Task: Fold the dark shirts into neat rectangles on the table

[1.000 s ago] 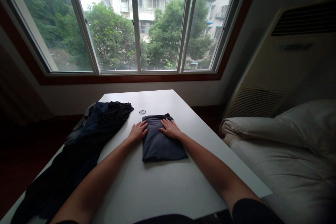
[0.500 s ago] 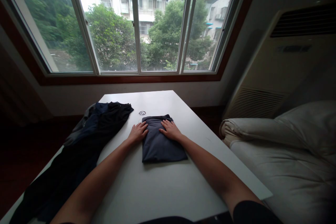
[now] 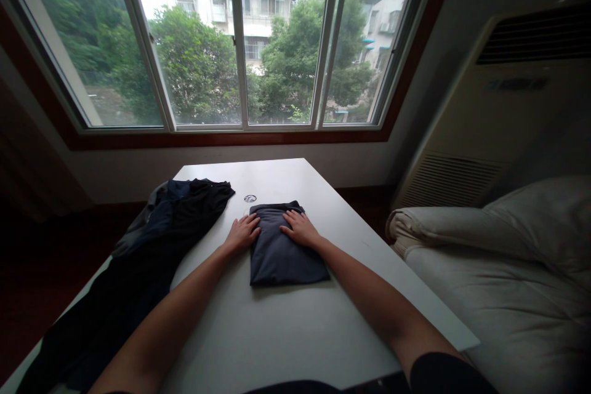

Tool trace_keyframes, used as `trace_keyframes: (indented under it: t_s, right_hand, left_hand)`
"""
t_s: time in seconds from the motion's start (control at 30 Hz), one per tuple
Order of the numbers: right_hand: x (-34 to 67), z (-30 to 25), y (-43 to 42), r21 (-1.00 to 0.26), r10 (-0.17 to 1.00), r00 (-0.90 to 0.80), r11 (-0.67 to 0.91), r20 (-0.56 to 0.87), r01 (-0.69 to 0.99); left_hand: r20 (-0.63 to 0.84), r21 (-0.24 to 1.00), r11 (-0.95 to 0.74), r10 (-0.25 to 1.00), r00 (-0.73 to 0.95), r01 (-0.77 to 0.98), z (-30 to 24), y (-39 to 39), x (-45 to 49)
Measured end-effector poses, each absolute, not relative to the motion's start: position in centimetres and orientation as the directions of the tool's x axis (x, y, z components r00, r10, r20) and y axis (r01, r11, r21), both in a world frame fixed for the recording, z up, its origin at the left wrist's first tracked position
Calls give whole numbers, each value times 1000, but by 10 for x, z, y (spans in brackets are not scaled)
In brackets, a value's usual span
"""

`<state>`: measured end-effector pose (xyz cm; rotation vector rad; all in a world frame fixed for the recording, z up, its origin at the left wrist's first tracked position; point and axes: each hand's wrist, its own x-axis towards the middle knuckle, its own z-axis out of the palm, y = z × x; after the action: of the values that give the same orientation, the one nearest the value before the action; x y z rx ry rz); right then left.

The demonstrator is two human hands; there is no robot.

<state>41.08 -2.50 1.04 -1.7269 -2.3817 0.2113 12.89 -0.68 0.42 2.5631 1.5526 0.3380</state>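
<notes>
A dark grey garment [image 3: 281,252], folded into a neat rectangle, lies in the middle of a white table [image 3: 286,332]. My left hand [image 3: 242,233] rests flat at its far left edge, fingers stretched out and touching the cloth. My right hand [image 3: 301,227] lies flat on the far right part of the fold, fingers spread. Neither hand grips anything.
A pile of dark, unfolded clothes [image 3: 138,258] stretches along the table's left side. A small round hole or grommet [image 3: 250,198] sits beyond the folded garment. A pale sofa [image 3: 498,271] stands right of the table, an air conditioner unit [image 3: 498,104] behind it, a wide window [image 3: 240,37] ahead.
</notes>
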Motion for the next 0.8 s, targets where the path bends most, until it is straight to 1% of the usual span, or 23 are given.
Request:
trace_keyframes:
  t_s: [0.8]
  right_hand:
    - [409, 17, -30, -219, 954, -293, 298, 57, 929]
  left_hand:
    - [124, 242, -456, 890, 439, 856, 4, -8, 129]
